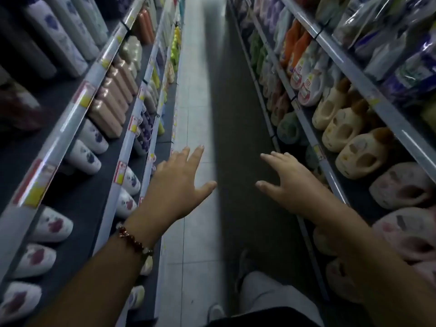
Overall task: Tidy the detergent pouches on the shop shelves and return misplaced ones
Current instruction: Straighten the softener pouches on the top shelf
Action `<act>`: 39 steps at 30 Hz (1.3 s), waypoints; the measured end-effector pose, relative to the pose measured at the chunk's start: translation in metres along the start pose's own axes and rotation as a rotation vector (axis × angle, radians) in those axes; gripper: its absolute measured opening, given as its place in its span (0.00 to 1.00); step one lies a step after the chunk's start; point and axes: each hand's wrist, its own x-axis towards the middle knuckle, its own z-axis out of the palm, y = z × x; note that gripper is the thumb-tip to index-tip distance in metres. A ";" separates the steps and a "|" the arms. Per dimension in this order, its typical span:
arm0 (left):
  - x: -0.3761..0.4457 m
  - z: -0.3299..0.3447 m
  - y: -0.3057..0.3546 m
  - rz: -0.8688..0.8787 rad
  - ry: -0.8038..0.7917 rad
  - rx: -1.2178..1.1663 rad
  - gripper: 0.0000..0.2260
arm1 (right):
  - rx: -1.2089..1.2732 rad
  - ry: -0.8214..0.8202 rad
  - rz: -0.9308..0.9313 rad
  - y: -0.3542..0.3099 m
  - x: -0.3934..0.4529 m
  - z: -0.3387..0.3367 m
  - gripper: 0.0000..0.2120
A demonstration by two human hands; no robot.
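Over the aisle floor [198, 95] I hold both hands out empty: left hand [175, 185] fingers spread, right hand [289, 185] fingers spread, between shelves of bottles left [111, 107] and jugs right [358, 154].

Left shelves [70, 119] of bottles [108, 114], right shelves [313, 138] of jugs [361, 156]

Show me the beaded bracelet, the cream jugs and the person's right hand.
beaded bracelet [134, 241], head view, red beads on wrist.
cream jugs [358, 159], head view, nearest jug's body.
right hand [292, 185], head view, back of hand.

Glossy plastic pouches [387, 38]; smooth plastic jugs [358, 156]; glossy tiled floor [195, 114]
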 end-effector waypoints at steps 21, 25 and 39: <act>0.499 -0.053 -0.070 -0.144 0.024 -0.041 0.40 | -0.060 -0.067 -0.176 0.011 0.500 -0.154 0.36; 0.570 -0.057 -0.111 -0.201 0.037 -0.072 0.39 | -0.082 -0.089 -0.208 0.000 0.590 -0.174 0.35; 0.953 -0.088 -0.231 -0.026 -0.063 -0.063 0.36 | -0.029 -0.048 -0.035 -0.015 0.945 -0.248 0.34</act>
